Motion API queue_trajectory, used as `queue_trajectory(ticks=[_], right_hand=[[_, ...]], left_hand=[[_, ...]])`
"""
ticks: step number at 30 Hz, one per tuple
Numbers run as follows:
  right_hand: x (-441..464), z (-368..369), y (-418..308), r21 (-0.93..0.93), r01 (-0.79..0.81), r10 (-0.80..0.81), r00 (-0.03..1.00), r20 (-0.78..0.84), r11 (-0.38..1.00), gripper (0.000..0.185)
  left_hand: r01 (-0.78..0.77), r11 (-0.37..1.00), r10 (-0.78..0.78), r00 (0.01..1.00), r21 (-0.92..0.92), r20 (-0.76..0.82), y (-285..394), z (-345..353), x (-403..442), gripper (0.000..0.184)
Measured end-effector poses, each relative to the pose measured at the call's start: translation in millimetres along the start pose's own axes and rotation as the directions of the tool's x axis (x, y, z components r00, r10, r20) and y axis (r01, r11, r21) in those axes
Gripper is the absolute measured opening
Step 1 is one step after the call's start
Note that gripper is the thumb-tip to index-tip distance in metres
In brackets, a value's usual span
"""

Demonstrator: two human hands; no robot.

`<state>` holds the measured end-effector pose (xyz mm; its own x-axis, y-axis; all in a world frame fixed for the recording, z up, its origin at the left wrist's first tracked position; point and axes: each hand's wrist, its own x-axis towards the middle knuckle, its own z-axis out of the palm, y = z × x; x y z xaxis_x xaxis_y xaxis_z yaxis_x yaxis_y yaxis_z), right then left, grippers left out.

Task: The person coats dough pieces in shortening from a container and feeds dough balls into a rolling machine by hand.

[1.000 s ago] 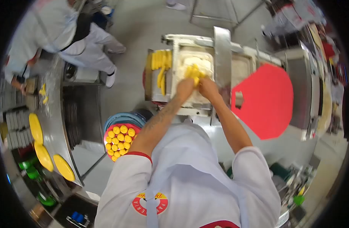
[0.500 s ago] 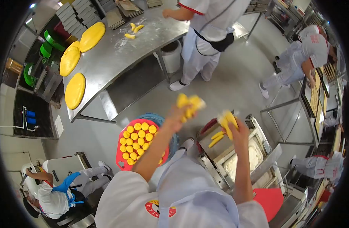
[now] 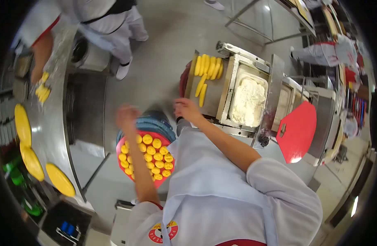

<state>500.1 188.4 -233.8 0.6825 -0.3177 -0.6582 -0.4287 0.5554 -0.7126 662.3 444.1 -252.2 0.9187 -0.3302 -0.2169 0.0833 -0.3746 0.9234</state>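
Observation:
My left hand (image 3: 127,117), smeared by motion, is above the blue tub (image 3: 155,123) near its far edge; its fingers cannot be made out. My right hand (image 3: 186,108) has loosely bent fingers, no dough visible in them, between the tub and the metal machine tray (image 3: 213,88). On that tray several yellow dough rolls (image 3: 208,67) lie side by side, with two more dough rolls (image 3: 201,92) closer to my right hand. Several round yellow dough balls (image 3: 155,156) rest on a red board (image 3: 123,165) over the tub, partly hidden by my left forearm.
A white-filled container (image 3: 249,100) sits in the machine beside the tray, with a red scraper board (image 3: 297,131) to its right. The steel table (image 3: 69,143) at left carries flat yellow dough slabs (image 3: 31,161) and small dough pieces (image 3: 43,92) near a co-worker's hand (image 3: 37,74).
Both hands held yellow dough rolls before; none shows in them now. More rolls lie on the machine tray. My hands have come back toward me, and the view has turned right.

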Motion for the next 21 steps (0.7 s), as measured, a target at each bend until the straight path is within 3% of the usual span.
queue_trajectory(ticks=[1,3,5,6,8,12,14,15,16,18,19,21], right_hand=[[0.2,-40.7,13.2,-0.171,0.054,-0.094,0.968,-0.231,0.984,0.034],[3.0,-91.2,-7.4,-0.399,0.01,-0.231,0.828,-0.51,0.917,0.045],[48.5,-125.4,-10.6,-0.503,0.062,-0.414,0.659,-0.629,0.862,0.053],[72.4,-141.4,-11.8,-0.555,0.071,-0.493,0.561,-0.665,0.829,0.058],[118.0,-152.7,-25.7,-0.471,-0.082,-0.364,0.524,-0.77,0.878,0.072],[185.9,-159.7,-45.2,-0.401,-0.268,-0.279,0.398,-0.874,0.876,0.096],[183.6,-165.7,-59.5,-0.343,-0.322,-0.146,0.505,-0.851,0.882,0.101],[197.5,-181.8,-34.4,-0.374,-0.346,-0.202,0.442,-0.874,0.861,0.097],[210.6,-196.9,-10.9,-0.399,-0.374,-0.257,0.375,-0.891,0.837,0.094],[207.3,-203.7,-15.9,-0.317,-0.408,-0.122,0.436,-0.892,0.856,0.087],[206.6,-203.8,-20.5,-0.276,-0.42,-0.055,0.467,-0.883,0.864,0.084],[208.3,-201.1,-16.8,-0.342,-0.364,-0.128,0.501,-0.856,0.866,0.079]], left_hand=[[0.268,0.729,-0.215,0.963,-0.629,0.161,38.5,79.8,-20.1,0.021],[0.348,0.817,-0.159,0.902,-0.459,0.402,67.9,199.1,-12.9,0.035],[0.088,0.99,-0.036,0.919,-0.113,0.394,60.4,287.0,21.0,0.043],[0.094,0.995,-0.099,0.911,0.031,0.401,59.6,316.9,44.3,0.046],[0.092,0.945,-0.215,0.898,0.314,0.383,52.8,372.3,84.3,0.051],[0.047,0.913,-0.109,0.985,0.405,0.132,15.3,434.3,107.0,0.063],[0.209,0.883,-0.35,0.89,0.42,0.293,32.0,425.2,129.2,0.063],[0.289,0.853,-0.461,0.807,0.435,0.368,30.1,426.1,135.5,0.063],[0.326,0.84,-0.493,0.791,0.433,0.361,24.0,432.1,140.4,0.062],[0.398,0.817,-0.546,0.765,0.417,0.341,14.2,444.6,149.6,0.06],[0.294,0.801,-0.49,0.823,0.521,0.287,11.0,447.9,142.1,0.06],[0.089,0.7,-0.324,0.924,0.709,0.204,34.3,446.2,125.3,0.059]])
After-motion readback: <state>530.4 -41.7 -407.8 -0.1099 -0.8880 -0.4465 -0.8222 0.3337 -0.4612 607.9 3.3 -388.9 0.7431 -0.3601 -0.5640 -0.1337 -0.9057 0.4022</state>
